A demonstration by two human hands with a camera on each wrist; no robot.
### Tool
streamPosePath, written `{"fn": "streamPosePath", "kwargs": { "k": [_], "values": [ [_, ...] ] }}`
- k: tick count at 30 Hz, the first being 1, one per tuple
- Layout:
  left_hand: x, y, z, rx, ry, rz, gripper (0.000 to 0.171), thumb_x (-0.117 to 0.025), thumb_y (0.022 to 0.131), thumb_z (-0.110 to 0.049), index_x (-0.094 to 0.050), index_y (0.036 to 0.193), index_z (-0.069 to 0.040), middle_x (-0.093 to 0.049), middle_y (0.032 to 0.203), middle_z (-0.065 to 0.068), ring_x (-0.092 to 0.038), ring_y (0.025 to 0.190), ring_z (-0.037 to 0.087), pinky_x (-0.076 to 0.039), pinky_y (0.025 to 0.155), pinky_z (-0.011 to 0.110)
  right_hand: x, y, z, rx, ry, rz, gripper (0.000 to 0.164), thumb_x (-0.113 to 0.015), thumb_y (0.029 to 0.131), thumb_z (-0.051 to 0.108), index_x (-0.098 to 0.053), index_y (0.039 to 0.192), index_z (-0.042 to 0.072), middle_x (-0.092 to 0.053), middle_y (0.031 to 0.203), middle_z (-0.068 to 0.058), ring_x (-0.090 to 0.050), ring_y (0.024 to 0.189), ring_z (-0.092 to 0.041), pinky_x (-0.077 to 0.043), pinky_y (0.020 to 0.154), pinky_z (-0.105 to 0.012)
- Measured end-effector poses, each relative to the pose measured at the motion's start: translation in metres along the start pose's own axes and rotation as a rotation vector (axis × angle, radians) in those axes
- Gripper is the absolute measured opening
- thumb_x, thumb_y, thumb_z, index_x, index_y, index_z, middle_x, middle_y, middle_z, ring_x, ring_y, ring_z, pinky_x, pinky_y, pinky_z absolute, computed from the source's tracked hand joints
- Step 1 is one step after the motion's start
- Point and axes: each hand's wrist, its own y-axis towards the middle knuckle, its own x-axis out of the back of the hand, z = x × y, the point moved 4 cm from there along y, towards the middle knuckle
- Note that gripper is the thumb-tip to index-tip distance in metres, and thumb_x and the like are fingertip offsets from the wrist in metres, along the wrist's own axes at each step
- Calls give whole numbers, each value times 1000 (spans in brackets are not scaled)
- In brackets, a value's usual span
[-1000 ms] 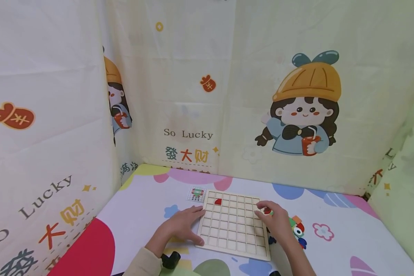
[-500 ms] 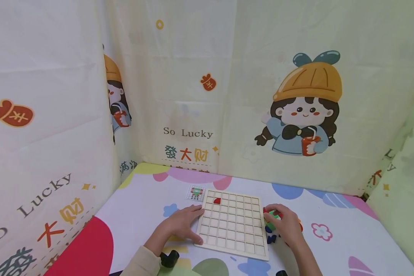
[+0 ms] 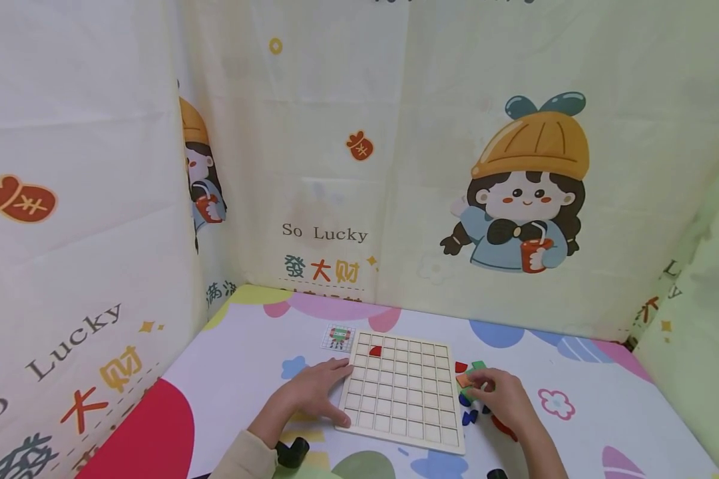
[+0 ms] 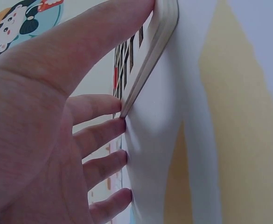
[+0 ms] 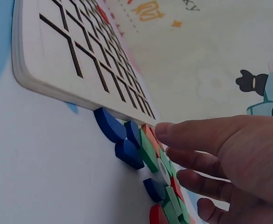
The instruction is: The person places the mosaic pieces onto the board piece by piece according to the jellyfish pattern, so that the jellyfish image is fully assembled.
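Note:
The left hand [image 3: 314, 390] rests along the left edge of a pale wooden grid board [image 3: 404, 392]. In the left wrist view its fingers are extended, with the thumb [image 4: 122, 21] on the board near a corner. A red quarter-round piece [image 3: 375, 351] lies in an upper-left cell. The right hand [image 3: 508, 399] is over a pile of coloured pieces at the board's right side. Its thumb and fingers are loosely bent, with a gap between them, and the thumb tip overlaps an orange piece [image 5: 150, 137]. Blue pieces [image 5: 109, 125] lie beside the board.
A small pattern card [image 3: 338, 338] showing a green and red figure lies by the board's upper-left corner. Green pieces [image 5: 148, 150] and a white round piece [image 5: 163, 172] lie under the right hand. A printed curtain [image 3: 419, 166] stands behind the table.
The right hand has moved from the board's right edge down and right over the loose pieces, which now lie more exposed. The left hand stays at the board's edge.

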Motion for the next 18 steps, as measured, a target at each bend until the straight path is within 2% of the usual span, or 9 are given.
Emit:
{"fn": "streamPosePath", "kwargs": {
  "k": [10,15,18],
  "values": [
    [-1,-1,0,6,-8,-3,99,-78,68,-61,-40,149,-19,-32,157,1,-29,146,31,-29,111,55,-2,3,-9,-18,-35,68,32,-85,71,20,-73,99,11,-63,87,-1,-50,80,-17,-43,70,-30],
    [-1,-1,0,4,-6,-9,99,-78,68,-61,-40,148,-19,-33,157,1,-29,145,31,-29,111,55,-4,2,-7,17,-56,65,32,-86,69,20,-73,97,11,-61,86,-1,-48,78,-16,-41,68,-29],
    [-1,-1,-1,1,-7,-8,99,-78,68,-61,-40,148,-19,-33,157,1,-29,145,31,-30,111,55,-4,2,-7,9,-58,63,32,-86,69,19,-73,97,10,-61,86,-2,-49,78,-16,-42,68,-29]
  ]
}}
